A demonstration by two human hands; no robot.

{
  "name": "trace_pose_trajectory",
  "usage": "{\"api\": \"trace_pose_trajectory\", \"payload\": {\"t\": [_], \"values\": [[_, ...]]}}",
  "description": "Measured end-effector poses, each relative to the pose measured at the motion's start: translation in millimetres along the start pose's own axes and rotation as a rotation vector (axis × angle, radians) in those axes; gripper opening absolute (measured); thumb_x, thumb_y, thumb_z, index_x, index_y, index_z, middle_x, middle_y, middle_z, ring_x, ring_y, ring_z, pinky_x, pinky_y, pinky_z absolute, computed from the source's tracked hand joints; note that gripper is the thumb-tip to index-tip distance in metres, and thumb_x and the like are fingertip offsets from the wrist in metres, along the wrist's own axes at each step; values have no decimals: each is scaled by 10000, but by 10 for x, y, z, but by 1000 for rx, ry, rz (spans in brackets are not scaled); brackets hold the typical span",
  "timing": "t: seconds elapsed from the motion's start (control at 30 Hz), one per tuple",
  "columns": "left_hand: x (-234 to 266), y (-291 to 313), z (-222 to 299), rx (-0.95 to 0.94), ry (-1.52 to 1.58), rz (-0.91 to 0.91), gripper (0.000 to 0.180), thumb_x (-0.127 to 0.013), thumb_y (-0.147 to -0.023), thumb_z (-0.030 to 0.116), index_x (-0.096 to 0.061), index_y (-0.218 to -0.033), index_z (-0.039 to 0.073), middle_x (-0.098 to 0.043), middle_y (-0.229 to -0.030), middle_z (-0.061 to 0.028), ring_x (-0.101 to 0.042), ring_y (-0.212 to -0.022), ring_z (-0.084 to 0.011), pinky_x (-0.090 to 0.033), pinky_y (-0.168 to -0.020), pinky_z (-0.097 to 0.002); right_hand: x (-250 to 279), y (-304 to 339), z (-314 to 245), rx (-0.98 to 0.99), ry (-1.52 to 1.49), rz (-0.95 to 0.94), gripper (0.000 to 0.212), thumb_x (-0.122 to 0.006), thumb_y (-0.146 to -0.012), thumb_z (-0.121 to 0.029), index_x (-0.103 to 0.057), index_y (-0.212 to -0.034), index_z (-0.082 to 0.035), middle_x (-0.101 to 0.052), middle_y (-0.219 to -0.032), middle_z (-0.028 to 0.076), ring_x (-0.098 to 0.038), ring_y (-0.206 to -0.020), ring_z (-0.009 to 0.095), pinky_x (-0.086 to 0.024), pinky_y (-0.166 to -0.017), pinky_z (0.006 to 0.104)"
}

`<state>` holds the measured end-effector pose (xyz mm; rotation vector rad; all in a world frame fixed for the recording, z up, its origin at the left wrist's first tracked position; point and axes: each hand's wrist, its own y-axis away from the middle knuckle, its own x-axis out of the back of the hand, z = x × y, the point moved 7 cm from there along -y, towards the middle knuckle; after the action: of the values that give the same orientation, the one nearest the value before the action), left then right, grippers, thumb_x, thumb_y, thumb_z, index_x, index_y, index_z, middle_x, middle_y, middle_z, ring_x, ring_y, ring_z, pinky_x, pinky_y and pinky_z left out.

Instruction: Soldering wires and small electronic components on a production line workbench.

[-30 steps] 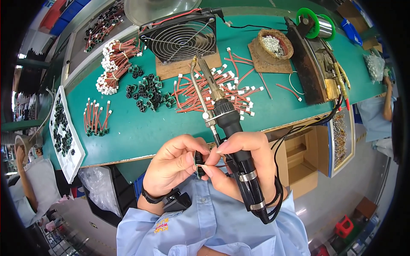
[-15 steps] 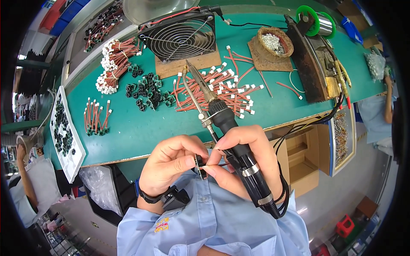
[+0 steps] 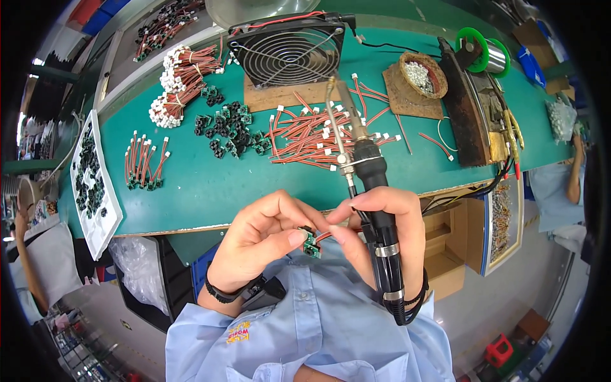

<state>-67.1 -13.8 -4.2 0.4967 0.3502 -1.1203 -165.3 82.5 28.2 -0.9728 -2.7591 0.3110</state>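
Observation:
Near my chest, my left hand (image 3: 251, 239) pinches a small green circuit board (image 3: 310, 244) with black parts between thumb and fingertips. Short red wires (image 3: 324, 235) run from the board to the fingertips of my right hand (image 3: 404, 223). That same hand holds a black soldering iron (image 3: 371, 159) with a thin metal feed tube clamped along it. The iron's tip points away from me, over a loose pile of red and black wires with white connectors (image 3: 305, 137). Whether the wires are joined to the board I cannot tell.
A black fan (image 3: 289, 54) stands behind the wire pile. Left of it lie circuit boards (image 3: 232, 130), bundled wires (image 3: 181, 83), wired boards (image 3: 145, 162) and a white tray (image 3: 109, 219). At right are a bowl of solder pellets (image 3: 420, 73) and a solder spool (image 3: 487, 54).
The board has turned from edge-on, so its green face now shows. The soldering iron's tip has swung right and stands more upright. The whole view has shifted slightly.

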Motion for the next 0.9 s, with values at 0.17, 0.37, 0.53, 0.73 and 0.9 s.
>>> {"api": "trace_pose_trajectory", "payload": {"t": [0.17, 0.37, 0.53, 0.73, 0.9], "values": [[132, -19, 59, -152, -82, 118, 106, -529, -829, 102, -469, -865, 23, -592, -949, -188, -561, -855, -195, -429, -791, -315, 209, -4, -212, 248, 519, 91, 437, -741, -697, -214, -523, -1034, -38, -605, -795, 43, -574, -733, 173, -376, -805, 373], [316, 13, 168, -372, -202, 298, 60, -490, -847, 64, -454, -865, 20, -601, -969, -191, -565, -866, -182, -431, -800, -312, 245, 284, -182, 320, 454, 79, 465, -762, -629, -331, -578, -989, -101, -594, -749, 1, -554, -740, 175, -268, -871, 399], [378, 41, 199, -441, -225, 331, 73, -486, -835, -29, -443, -872, 16, -596, -1017, -180, -557, -957, -174, -417, -835, -297, 111, 424, -165, 366, 481, -92, 386, -770, -587, -292, -622, -914, -150, -589, -730, -20, -556, -727, 145, -263, -876, 388], [366, 62, 209, -443, -266, 366, 76, -496, -832, -26, -442, -873, 8, -606, -998, -183, -572, -938, -180, -426, -833, -304, 39, 405, -177, 345, 472, -133, 335, -759, -591, -270, -635, -879, -152, -589, -725, -23, -560, -705, 126, -254, -891, 375], [354, 56, 198, -445, -269, 375, 79, -503, -832, -21, -442, -876, 5, -610, -995, -184, -579, -928, -183, -432, -828, -304, 45, 401, -165, 353, 462, -136, 343, -758, -591, -265, -633, -888, -148, -595, -727, -22, -564, -689, 130, -255, -900, 369]]}}
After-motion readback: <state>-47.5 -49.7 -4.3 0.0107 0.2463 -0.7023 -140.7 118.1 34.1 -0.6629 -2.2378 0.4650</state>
